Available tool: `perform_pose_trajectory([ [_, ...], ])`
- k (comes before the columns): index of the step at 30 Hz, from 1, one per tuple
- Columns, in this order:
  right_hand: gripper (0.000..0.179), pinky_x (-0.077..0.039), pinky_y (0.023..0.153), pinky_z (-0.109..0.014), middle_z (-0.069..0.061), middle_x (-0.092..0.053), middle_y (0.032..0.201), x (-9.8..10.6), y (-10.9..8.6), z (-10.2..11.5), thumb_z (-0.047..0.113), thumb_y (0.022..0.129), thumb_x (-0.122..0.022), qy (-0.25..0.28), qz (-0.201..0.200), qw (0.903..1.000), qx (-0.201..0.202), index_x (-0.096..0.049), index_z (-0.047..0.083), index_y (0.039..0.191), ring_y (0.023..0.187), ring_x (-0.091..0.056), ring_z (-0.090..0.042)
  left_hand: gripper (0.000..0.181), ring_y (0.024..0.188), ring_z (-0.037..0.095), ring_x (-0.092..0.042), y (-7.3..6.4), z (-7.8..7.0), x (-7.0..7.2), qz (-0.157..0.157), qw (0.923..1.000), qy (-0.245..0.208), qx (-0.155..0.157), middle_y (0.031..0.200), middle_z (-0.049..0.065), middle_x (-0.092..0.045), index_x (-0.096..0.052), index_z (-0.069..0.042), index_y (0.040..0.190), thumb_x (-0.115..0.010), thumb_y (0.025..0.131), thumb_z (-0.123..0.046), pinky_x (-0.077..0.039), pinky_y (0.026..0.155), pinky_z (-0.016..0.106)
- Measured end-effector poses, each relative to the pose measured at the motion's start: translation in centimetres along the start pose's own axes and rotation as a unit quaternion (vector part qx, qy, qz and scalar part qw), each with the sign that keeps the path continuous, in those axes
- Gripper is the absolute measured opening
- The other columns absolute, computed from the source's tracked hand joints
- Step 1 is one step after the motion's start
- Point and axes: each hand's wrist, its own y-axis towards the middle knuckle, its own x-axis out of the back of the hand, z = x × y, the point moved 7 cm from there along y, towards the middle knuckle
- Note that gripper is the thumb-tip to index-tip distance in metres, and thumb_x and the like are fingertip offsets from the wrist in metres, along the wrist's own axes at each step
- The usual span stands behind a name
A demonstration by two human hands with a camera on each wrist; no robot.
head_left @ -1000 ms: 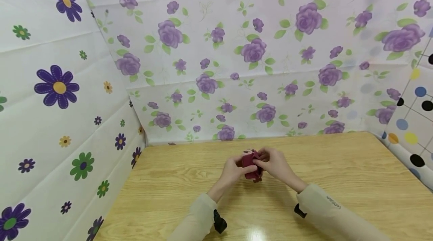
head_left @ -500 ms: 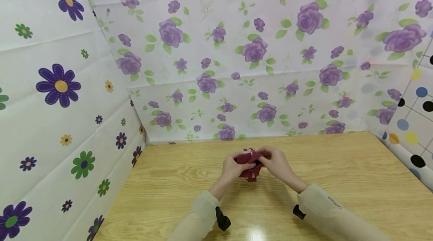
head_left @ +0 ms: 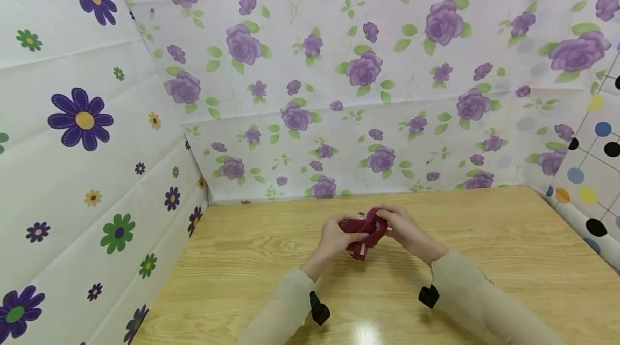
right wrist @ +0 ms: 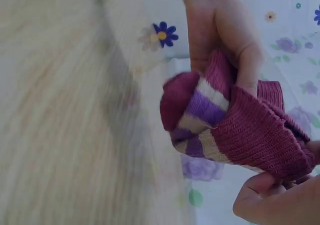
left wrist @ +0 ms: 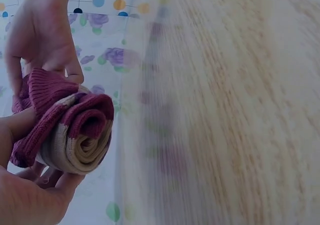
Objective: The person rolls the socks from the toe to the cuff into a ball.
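A rolled pair of knitted socks [head_left: 357, 226], maroon with cream and purple stripes, is held between both hands above the table. In the left wrist view the roll's spiral end [left wrist: 89, 140] faces the camera. My left hand [head_left: 333, 238] grips the roll from the left, its thumb pressed on the maroon cuff. At the other side my right hand [head_left: 403, 229] pinches the ribbed cuff [right wrist: 262, 135], which stands stretched apart as a loop. Some fingertips are hidden behind the knit.
A wood-grain table [head_left: 252, 280] lies under the hands. Behind it hangs a white cloth with purple roses [head_left: 290, 65]; a daisy-print cloth [head_left: 121, 173] borders the left, a dotted one [head_left: 581, 173] the right. Black straps sit at both wrists.
The right hand has drawn the maroon cuff up and to the right, so its opening now gapes toward the camera. The left hand keeps its grip on the roll.
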Motion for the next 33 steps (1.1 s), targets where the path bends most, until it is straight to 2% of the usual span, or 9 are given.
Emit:
perform_pose_trajectory([
  [4, 0.032, -0.050, 0.078, -0.028, -0.001, -0.067, 0.094, 0.1, 0.2, 0.9, 0.022, 0.100, -0.053, -0.074, 0.009, 0.9968, 0.029, -0.062, -0.004, 0.117, 0.082, -0.062, -0.014, 0.034, 0.090, 0.016, -0.065, -0.1, -0.5, -0.5, 0.030, 0.9989, 0.033, -0.013, 0.104, 0.008, -0.069, -0.071, -0.011, 0.108, -0.082, 0.077, -0.018, -0.057, 0.073, 0.030],
  [8, 0.029, -0.052, 0.073, -0.029, -0.006, -0.070, 0.095, 0.1, 0.5, 1.9, 0.021, 0.095, -0.060, -0.164, 0.004, 0.9851, 0.052, -0.068, -0.002, 0.112, 0.079, -0.063, -0.016, 0.029, 0.083, 0.015, -0.064, -0.3, -1.7, -0.9, 0.064, 0.9918, 0.100, -0.049, 0.098, 0.010, -0.070, -0.071, -0.006, 0.104, -0.080, 0.078, -0.012, -0.056, 0.067, 0.029],
  [12, 0.022, -0.053, 0.064, -0.029, -0.007, -0.072, 0.091, -0.1, 0.8, 2.6, 0.019, 0.091, -0.067, -0.221, -0.022, 0.9733, 0.060, -0.073, 0.003, 0.104, 0.073, -0.064, -0.015, 0.028, 0.083, 0.014, -0.066, -0.9, -3.3, -1.4, 0.097, 0.9750, 0.169, -0.107, 0.099, 0.011, -0.071, -0.070, -0.004, 0.106, -0.078, 0.079, -0.006, -0.055, 0.067, 0.025],
  [17, 0.014, -0.051, 0.059, -0.028, -0.003, -0.072, 0.077, -0.7, 0.9, 3.1, 0.017, 0.086, -0.072, -0.256, -0.027, 0.9639, 0.067, -0.074, 0.004, 0.091, 0.066, -0.063, -0.014, 0.029, 0.084, 0.013, -0.067, -1.8, -4.7, -1.0, 0.113, 0.9434, 0.255, -0.180, 0.098, 0.010, -0.072, -0.068, -0.004, 0.106, -0.077, 0.079, -0.002, -0.053, 0.069, 0.019],
  [19, 0.015, -0.052, 0.061, -0.029, -0.002, -0.072, 0.077, -0.7, 1.1, 2.9, 0.018, 0.085, -0.073, -0.262, -0.021, 0.9633, 0.054, -0.074, 0.004, 0.090, 0.067, -0.063, -0.014, 0.030, 0.086, 0.015, -0.067, -2.1, -5.0, -0.7, 0.107, 0.9336, 0.274, -0.205, 0.100, 0.011, -0.071, -0.064, -0.005, 0.104, -0.078, 0.077, -0.001, -0.052, 0.069, 0.019],
  [23, 0.015, -0.051, 0.064, -0.027, 0.002, -0.071, 0.077, -0.4, 1.5, 2.4, 0.021, 0.085, -0.072, -0.253, 0.015, 0.9672, 0.009, -0.074, 0.007, 0.087, 0.069, -0.061, -0.012, 0.045, 0.089, 0.019, -0.069, -2.5, -5.5, -0.5, 0.092, 0.9230, 0.276, -0.252, 0.100, 0.013, -0.072, -0.049, -0.011, 0.103, -0.080, 0.073, 0.002, -0.051, 0.068, 0.018],
  [28, 0.013, -0.047, 0.056, -0.019, 0.006, -0.067, 0.068, -0.9, 1.4, 1.6, 0.015, 0.087, -0.064, -0.155, 0.150, 0.9753, -0.047, -0.073, 0.012, 0.079, 0.055, -0.055, -0.003, 0.051, 0.098, 0.016, -0.068, -3.2, -5.6, -1.2, 0.108, 0.9134, 0.266, -0.289, 0.109, 0.011, -0.072, -0.051, -0.018, 0.114, -0.079, 0.075, 0.001, -0.052, 0.075, 0.019],
  [31, 0.016, -0.050, 0.057, -0.017, 0.006, -0.069, 0.073, -0.8, 1.4, 0.6, 0.012, 0.091, -0.060, -0.102, 0.208, 0.9696, -0.080, -0.073, 0.013, 0.083, 0.057, -0.059, -0.001, 0.047, 0.101, 0.015, -0.068, -3.3, -5.4, -1.5, 0.114, 0.9176, 0.254, -0.283, 0.112, 0.011, -0.071, -0.057, -0.017, 0.116, -0.079, 0.077, -0.003, -0.053, 0.080, 0.020],
  [33, 0.013, -0.052, 0.064, -0.019, 0.004, -0.070, 0.081, -0.5, 1.4, 0.1, 0.014, 0.093, -0.060, -0.100, 0.217, 0.9679, -0.079, -0.073, 0.012, 0.089, 0.066, -0.063, -0.003, 0.045, 0.101, 0.016, -0.069, -3.2, -5.0, -1.5, 0.122, 0.9312, 0.227, -0.258, 0.113, 0.012, -0.071, -0.059, -0.014, 0.116, -0.079, 0.078, -0.004, -0.054, 0.080, 0.021],
])
